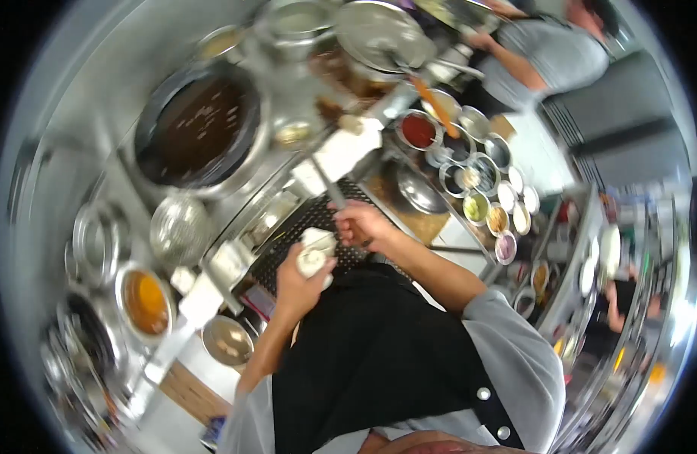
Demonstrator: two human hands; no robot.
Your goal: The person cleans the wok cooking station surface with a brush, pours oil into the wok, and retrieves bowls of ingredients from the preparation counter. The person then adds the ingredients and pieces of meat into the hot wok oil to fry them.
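Observation:
My left hand (295,287) is closed around a crumpled white cloth (316,250), in front of the black apron. Close by on the right, my right hand (361,225) grips a grey metal handle (327,181) that points up and away toward the stove. Blur hides the far end of this handle, so I cannot tell the tool's kind. Below both hands lies a black perforated mat (292,244). Along the stove's front edge, beyond the hands, lie white folded cloths (337,160).
A large wok (201,125) holds dark liquid at the upper left. A mesh strainer (180,227) and a pot of orange liquid (146,301) stand nearer. Several seasoning bowls (477,206) crowd the right. A co-worker (545,57) stands at the upper right.

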